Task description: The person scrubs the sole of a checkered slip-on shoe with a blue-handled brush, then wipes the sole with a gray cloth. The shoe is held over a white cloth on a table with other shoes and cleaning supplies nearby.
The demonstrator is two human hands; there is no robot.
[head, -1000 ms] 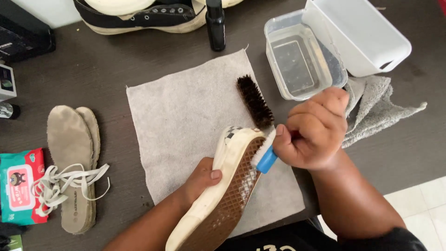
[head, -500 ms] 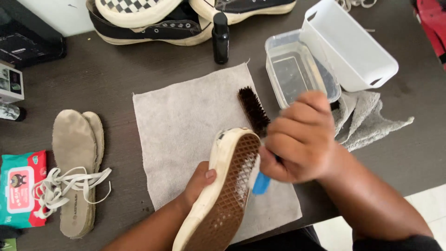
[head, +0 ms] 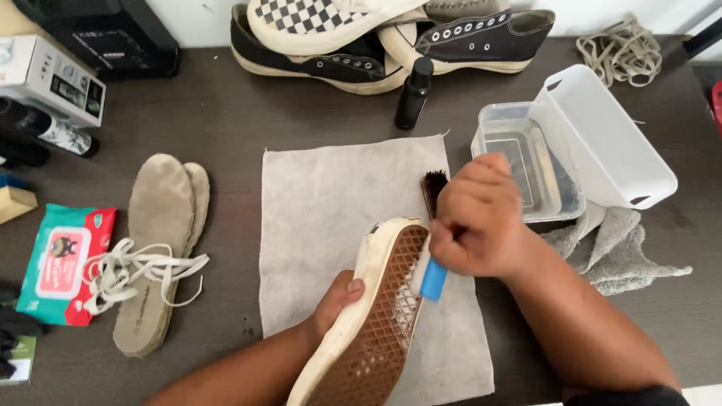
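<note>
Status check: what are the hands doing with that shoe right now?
Left hand grips shoe, sole up. Right hand presses blue brush to sole edge. Dark brush lies on the cloth beside the toe, partly behind the right hand.

A dark brown table (head: 226,120) carries everything. In the middle lies a grey cloth (head: 331,203), with a dark brush (head: 432,188) on its right part. Left of the cloth lie two insoles (head: 158,240) with white laces (head: 128,274) over them, and a wipes pack (head: 56,259) further left. At the far edge sit shoes (head: 361,37), a black bottle (head: 414,94), a white box (head: 49,75) and a lace bundle (head: 620,49). Right are a clear tub (head: 526,162), a white bin (head: 609,139) and a grey towel (head: 617,252).
</note>
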